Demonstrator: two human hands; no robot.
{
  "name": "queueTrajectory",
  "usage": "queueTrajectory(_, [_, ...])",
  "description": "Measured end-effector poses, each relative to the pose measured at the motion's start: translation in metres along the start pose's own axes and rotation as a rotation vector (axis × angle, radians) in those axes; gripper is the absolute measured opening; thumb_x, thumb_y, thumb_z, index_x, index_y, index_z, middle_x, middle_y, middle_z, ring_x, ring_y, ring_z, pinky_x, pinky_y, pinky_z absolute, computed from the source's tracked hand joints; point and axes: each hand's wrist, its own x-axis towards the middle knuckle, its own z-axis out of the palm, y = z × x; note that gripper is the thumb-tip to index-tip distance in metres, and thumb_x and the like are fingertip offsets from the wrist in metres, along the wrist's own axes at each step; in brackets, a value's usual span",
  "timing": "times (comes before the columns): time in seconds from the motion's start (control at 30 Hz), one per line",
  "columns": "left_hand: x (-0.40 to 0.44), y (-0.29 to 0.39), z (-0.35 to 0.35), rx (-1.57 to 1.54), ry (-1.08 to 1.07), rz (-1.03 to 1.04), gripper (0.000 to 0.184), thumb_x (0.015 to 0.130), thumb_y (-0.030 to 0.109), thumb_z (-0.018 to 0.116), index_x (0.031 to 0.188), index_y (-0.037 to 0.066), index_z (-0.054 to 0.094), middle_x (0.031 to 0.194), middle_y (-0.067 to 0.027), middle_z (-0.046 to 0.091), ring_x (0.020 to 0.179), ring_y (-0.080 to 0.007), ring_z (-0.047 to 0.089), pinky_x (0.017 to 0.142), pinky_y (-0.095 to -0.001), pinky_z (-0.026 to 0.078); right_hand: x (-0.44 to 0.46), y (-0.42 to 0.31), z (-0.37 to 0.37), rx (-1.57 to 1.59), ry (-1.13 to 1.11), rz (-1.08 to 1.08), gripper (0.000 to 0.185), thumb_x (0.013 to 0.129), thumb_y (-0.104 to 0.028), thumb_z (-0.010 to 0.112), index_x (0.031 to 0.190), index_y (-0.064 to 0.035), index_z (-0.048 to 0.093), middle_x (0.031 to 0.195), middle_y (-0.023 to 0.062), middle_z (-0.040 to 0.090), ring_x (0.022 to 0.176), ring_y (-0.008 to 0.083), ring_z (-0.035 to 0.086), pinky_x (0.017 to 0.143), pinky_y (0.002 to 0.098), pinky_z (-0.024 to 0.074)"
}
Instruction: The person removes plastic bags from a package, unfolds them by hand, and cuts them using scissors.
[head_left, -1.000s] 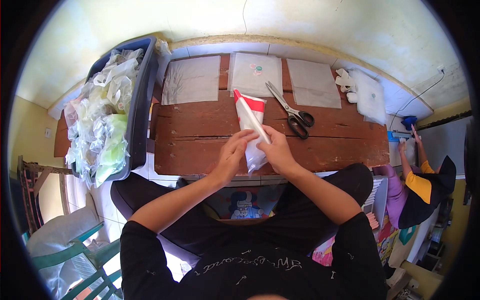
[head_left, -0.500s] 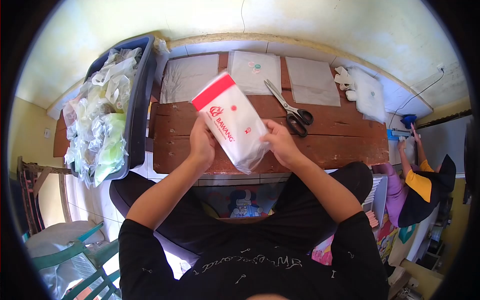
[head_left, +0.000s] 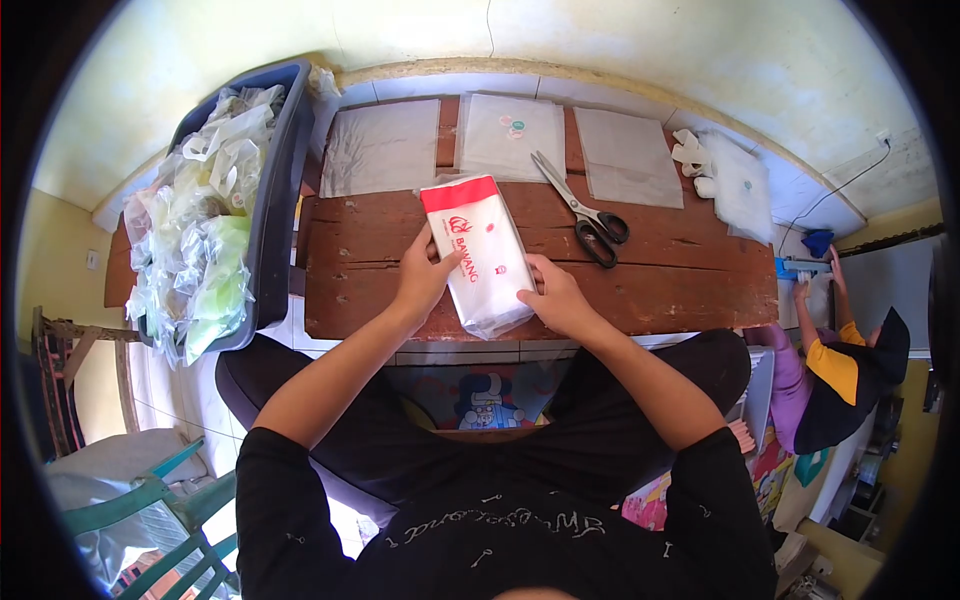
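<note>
BAWANG packet [head_left: 480,262] has swung straighter; my left fingers [head_left: 447,265] clasp its left edge, right fingers [head_left: 541,270] grip lower right. It's at the desk [head_left: 680,270], left of the scissors [head_left: 596,238].

Illumination: bright, daylight-like; source outside view. Upper wall [head_left: 420,35] pale, unevenly lit. Floor patch [head_left: 352,528] at lower left overexposed, detail lost. Glare: specular highlights on clear bags [head_left: 215,240]; faint sheen on right part of tabletop [head_left: 690,290]. Black shirt [head_left: 480,545]: low shadow detail, lettering visible. Optics: fisheye; wall ledge [head_left: 540,76] bowed, corners black. Focus: print on packet [head_left: 480,255] legible; periphery softer.
</note>
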Motion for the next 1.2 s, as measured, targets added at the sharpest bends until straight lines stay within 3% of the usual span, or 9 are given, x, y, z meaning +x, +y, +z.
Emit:
queueTrajectory(0.07, [0.006, -0.008, -0.001, 0.076, 0.022, 0.072, 0.062, 0.085, -0.004, 0.065, 0.141, -0.001, 0.038, 0.116, -0.0157, 0.065, 0.103, -0.0218, 0.065, 0.087, -0.0314, 0.053, -0.001, 0.0, -0.001, -0.039, 0.031, -0.002, 0.052, 0.084, 0.0, 0.065, 0.133, 0.0007, 0.047, 0.118, 0.0182, 0.063, 0.104, 0.024, 0.065, 0.088, 0.0338, 0.0526])
queueTrajectory(0.13, [0.004, -0.004, 0.001, 0.149, 0.047, 0.144, 0.067, 0.083, -0.003, 0.068, 0.142, 0.0, 0.038, 0.117, -0.0165, 0.065, 0.105, -0.0247, 0.064, 0.089, -0.0332, 0.052, -0.003, -0.008, -0.004, -0.187, 0.163, -0.29, 0.049, 0.082, -0.003, 0.068, 0.127, -0.0007, 0.052, 0.125, 0.0203, 0.058, 0.109, 0.032, 0.062, 0.093, 0.0383, 0.0506])
queueTrajectory(0.3, [-0.019, 0.022, 0.003, 1.048, 0.201, 0.696, 0.069, 0.076, 0.016, 0.078, 0.135, 0.0, 0.046, 0.113, -0.0193, 0.062, 0.113, -0.0365, 0.056, 0.102, -0.0428, 0.042, -0.021, -0.033, -0.014, -0.444, 0.078, -0.612, 0.03, 0.078, -0.009, 0.07, 0.106, -0.0028, 0.062, 0.131, 0.0222, 0.051, 0.12, 0.0402, 0.05, 0.1, 0.0444, 0.0423])
queueTrajectory(0.33, [-0.025, 0.028, 0.004, 1.049, 0.201, 0.698, 0.069, 0.076, 0.016, 0.078, 0.135, 0.0, 0.046, 0.113, -0.0193, 0.062, 0.113, -0.0365, 0.056, 0.102, -0.0428, 0.042, -0.023, -0.034, -0.014, -0.464, 0.008, -0.727, 0.025, 0.077, -0.01, 0.072, 0.1, -0.0023, 0.064, 0.131, 0.0218, 0.051, 0.119, 0.0399, 0.051, 0.1, 0.0447, 0.0426])
queueTrajectory(0.4, [-0.04, 0.036, 0.007, 0.929, -0.35, 0.544, 0.065, 0.078, 0.02, 0.077, 0.132, 0.001, 0.047, 0.12, -0.0197, 0.059, 0.116, -0.0367, 0.054, 0.102, -0.0433, 0.041, -0.026, -0.028, -0.009, -0.5, -0.039, -0.779, 0.021, 0.076, -0.011, 0.073, 0.094, -0.0022, 0.066, 0.131, 0.0217, 0.052, 0.119, 0.0392, 0.051, 0.1, 0.045, 0.0424])
queueTrajectory(0.57, [-0.072, 0.034, 0.026, 1.105, -0.358, 0.663, 0.046, 0.077, 0.022, 0.075, 0.112, 0.003, 0.052, 0.102, -0.0147, 0.058, 0.096, -0.0328, 0.056, 0.081, -0.0419, 0.043, -0.035, -0.026, -0.005, -0.601, -0.146, -0.788, 0.014, 0.071, -0.013, 0.075, 0.082, -0.0037, 0.071, 0.131, 0.0216, 0.053, 0.121, 0.0366, 0.051, 0.102, 0.0446, 0.0415])
queueTrajectory(0.67, [-0.078, 0.041, 0.031, 1.221, -0.416, 0.61, 0.043, 0.077, 0.02, 0.073, 0.111, 0.003, 0.051, 0.098, -0.0147, 0.06, 0.094, -0.0337, 0.058, 0.081, -0.0425, 0.044, -0.037, -0.024, -0.005, -0.649, -0.112, -0.801, 0.01, 0.072, -0.014, 0.073, 0.079, -0.0056, 0.073, 0.13, 0.0206, 0.054, 0.12, 0.035, 0.052, 0.101, 0.0438, 0.0417])
queueTrajectory(0.87, [-0.068, 0.027, 0.026, 1.021, -0.248, 0.494, 0.025, 0.082, 0.01, 0.065, 0.103, 0.004, 0.052, 0.079, -0.0159, 0.063, 0.072, -0.0355, 0.065, 0.066, -0.0447, 0.05, -0.036, -0.011, 0.002, -0.8, -0.011, -0.752, 0.021, 0.078, -0.016, 0.066, 0.096, -0.0073, 0.073, 0.13, 0.019, 0.055, 0.118, 0.0332, 0.053, 0.099, 0.0426, 0.0426])
queueTrajectory(1.2, [-0.061, 0.026, 0.024, 0.878, -0.208, 0.405, 0.018, 0.085, 0.008, 0.062, 0.1, 0.003, 0.053, 0.074, -0.0152, 0.063, 0.068, -0.0337, 0.066, 0.063, -0.0423, 0.051, -0.028, -0.007, 0.021, -0.98, 0.201, -0.84, 0.022, 0.078, -0.013, 0.061, 0.095, -0.0009, 0.067, 0.117, 0.0146, 0.062, 0.104, 0.0274, 0.057, 0.091, 0.039, 0.0448])
